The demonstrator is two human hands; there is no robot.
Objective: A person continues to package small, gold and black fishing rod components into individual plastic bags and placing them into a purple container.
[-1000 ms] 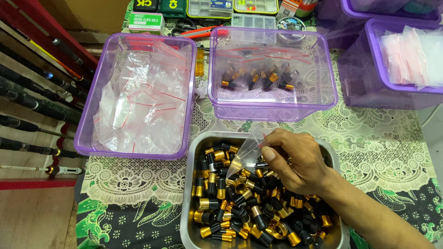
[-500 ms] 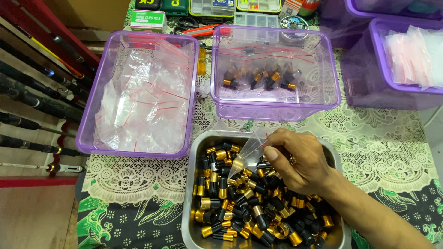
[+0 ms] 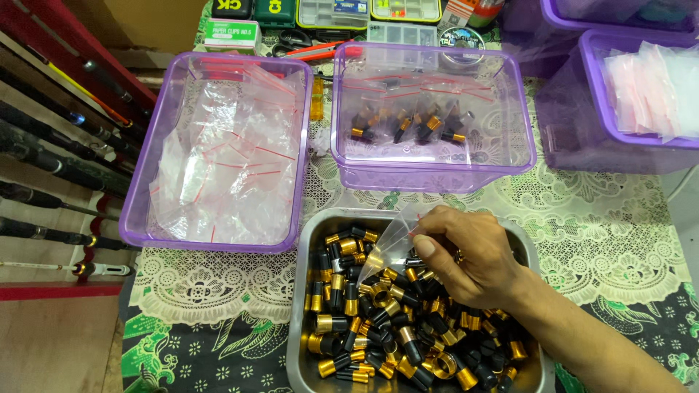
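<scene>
A: What is the right hand (image 3: pixel 473 255) doing over the metal tray (image 3: pixel 309 306)?

B: Its fingers (image 3: pixel 429 244) are pinched on a small clear bag (image 3: pixel 386 244), holding it by one edge so the rest hangs at a slant, low above the heap. Held that way, the mouth sits close to the black and gold caps (image 3: pixel 386 320), which looks handy for dropping pieces in

A: And the left hand?

B: Not in view, so I cannot say anything of it

A: Why a tray for the caps?

B: Its raised rim keeps the loose, round pieces from rolling off across the lace cloth (image 3: pixel 218 284) on the tabletop. They lie piled in no order, some on their sides, some on end

A: What sits behind the tray?

B: Two purple tubs. The left tub (image 3: pixel 138 196) holds a loose pile of empty clear bags with red strips, placed within easy reach of the tray. The middle tub (image 3: pixel 437 175) holds a few bags that already have dark and gold pieces inside, lying flat on the bottom, apart from the empties

A: Anything farther off?

B: A third purple tub (image 3: pixel 619 145) at the right with more bags, small compartment boxes (image 3: pixel 335 11) at the far edge, and dark rods (image 3: pixel 51 153) lying along the left side
</scene>
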